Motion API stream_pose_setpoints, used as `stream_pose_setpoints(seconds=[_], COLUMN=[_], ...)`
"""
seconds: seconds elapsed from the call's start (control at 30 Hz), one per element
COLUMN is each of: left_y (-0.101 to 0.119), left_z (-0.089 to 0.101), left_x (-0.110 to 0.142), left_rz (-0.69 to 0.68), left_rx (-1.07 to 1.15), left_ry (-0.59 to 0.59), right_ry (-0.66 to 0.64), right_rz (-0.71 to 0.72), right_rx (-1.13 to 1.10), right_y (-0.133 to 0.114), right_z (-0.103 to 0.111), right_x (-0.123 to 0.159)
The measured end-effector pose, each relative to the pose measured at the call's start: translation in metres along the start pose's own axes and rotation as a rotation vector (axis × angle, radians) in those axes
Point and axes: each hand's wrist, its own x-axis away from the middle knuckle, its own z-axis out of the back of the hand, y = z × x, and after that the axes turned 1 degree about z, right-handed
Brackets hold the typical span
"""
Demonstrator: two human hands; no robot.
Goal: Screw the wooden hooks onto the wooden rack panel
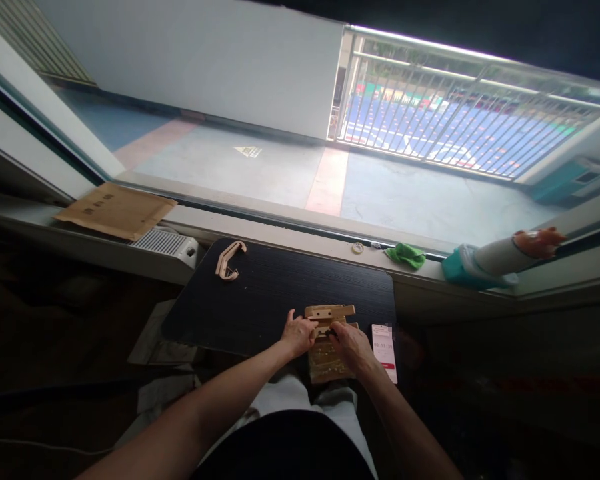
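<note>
My left hand (300,335) is at the left end of a light wooden piece (323,331), its fingers closed on that end. From the right, my right hand (353,348) reaches to the same piece, fingers pinched over a small dark item too small to name. Just beyond both hands lies a second wooden piece (333,313) with dark holes. Under the wood is a crinkled brown packet (325,363) at the table's near edge. Farther off on the left, a bent wooden part (224,261) rests on the black table (275,287).
To the right of my right hand, a phone (384,353) displays a timer. Along the window sill are a tape roll (357,248), a green cloth (406,255) and a teal container (463,267). A brown envelope (117,210) lies at the left above a radiator (165,244).
</note>
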Motion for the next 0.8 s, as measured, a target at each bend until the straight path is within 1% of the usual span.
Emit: stream_pose_setpoints(seconds=[0.07, 0.23, 0.43, 0.8], left_y=[0.0, 0.0, 0.0, -0.001], left_z=[0.001, 0.006, 0.006, 0.004], left_x=[0.0, 0.002, 0.002, 0.001], left_rz=[-0.002, -0.011, -0.003, -0.013], left_rx=[0.003, 0.019, 0.015, 0.016], left_ry=[0.0, -0.012, -0.024, 0.001], right_ry=[-0.001, 0.061, 0.013, 0.023], right_rz=[0.0, 0.024, 0.037, 0.087], right_rx=[-0.002, 0.03, 0.035, 0.075], right_y=[0.002, 0.005, -0.001, -0.007], right_z=[0.001, 0.004, 0.003, 0.005], right_x=[0.0, -0.001, -0.004, -0.004])
